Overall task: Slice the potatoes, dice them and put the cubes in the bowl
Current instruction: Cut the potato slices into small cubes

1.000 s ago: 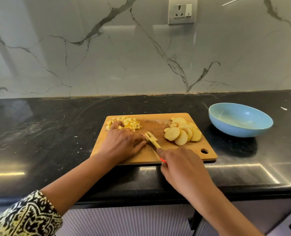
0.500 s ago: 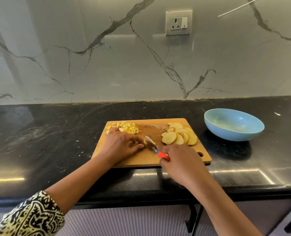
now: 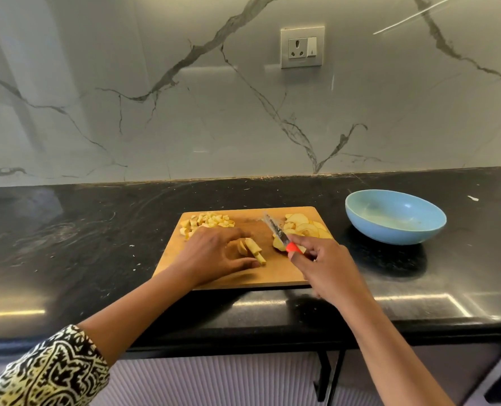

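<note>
While well apart from bowl, cubes (heaped) on board.

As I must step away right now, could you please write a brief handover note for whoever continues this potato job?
Left hand holds a few yellow potato strips together on the rectangular wooden cutting board.
Right hand grips the orange-handled knife, blade clear of the strips.
Small yellow potato cubes sit at the board's far-left corner; round potato slices at its far right.
The light blue round bowl stands empty right of the board.
Done: some dicing.
Left: dice strips and slices, move cubes into bowl.
</note>
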The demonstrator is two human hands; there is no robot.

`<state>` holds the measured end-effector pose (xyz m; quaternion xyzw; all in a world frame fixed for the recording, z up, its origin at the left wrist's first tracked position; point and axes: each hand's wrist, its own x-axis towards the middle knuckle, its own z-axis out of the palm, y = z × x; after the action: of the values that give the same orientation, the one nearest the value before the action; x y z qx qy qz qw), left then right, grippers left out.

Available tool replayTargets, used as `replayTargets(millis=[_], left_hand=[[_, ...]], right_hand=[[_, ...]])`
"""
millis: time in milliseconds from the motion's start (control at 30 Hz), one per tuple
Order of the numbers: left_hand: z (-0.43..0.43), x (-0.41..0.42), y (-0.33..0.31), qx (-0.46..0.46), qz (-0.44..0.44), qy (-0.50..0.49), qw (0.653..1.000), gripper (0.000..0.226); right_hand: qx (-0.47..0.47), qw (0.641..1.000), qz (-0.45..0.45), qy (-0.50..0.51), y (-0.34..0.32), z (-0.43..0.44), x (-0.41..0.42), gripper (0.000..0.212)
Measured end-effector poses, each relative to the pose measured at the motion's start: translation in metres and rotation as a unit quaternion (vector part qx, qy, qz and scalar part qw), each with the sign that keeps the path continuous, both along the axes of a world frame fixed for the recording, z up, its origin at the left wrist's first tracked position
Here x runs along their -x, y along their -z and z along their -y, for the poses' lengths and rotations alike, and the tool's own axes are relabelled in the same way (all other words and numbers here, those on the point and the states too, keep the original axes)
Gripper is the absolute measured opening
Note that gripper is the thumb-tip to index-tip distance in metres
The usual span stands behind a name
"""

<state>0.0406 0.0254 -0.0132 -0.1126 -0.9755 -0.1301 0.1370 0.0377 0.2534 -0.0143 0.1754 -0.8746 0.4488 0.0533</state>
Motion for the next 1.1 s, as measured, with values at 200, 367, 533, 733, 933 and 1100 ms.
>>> replayTargets(millis=[200, 367, 533, 733, 933, 1100], left_hand=[[-0.026, 0.015, 0.004, 0.019, 0.063, -0.007, 0.998, 0.062], [-0.012, 0.028, 0.004, -0.015, 0.059, 0.001, 0.998, 0.038], [-0.003, 0.031, 0.0, 0.018, 0.085, 0.031, 0.996, 0.045], [0.021, 0.028, -0.023, 0.036, 0.244, 0.109, 0.963, 0.047], [0.015, 0.028, -0.018, 0.077, 0.131, 0.1, 0.983, 0.037], [0.004, 0.011, 0.0, 0.08, 0.029, 0.011, 0.996, 0.034]], right_hand=[[0.076, 0.994, -0.06, 0.058, 0.017, 0.006, 0.002, 0.039], [0.069, 0.993, -0.078, 0.052, 0.02, 0.006, 0.002, 0.039], [0.052, 0.993, -0.092, 0.06, 0.023, 0.004, 0.005, 0.039], [0.031, 0.991, -0.115, 0.058, 0.019, 0.005, 0.0, 0.041], [-0.07, 0.99, -0.119, 0.035, 0.018, -0.001, -0.02, 0.043], [-0.105, 0.989, -0.107, 0.013, 0.009, -0.002, -0.033, 0.044]])
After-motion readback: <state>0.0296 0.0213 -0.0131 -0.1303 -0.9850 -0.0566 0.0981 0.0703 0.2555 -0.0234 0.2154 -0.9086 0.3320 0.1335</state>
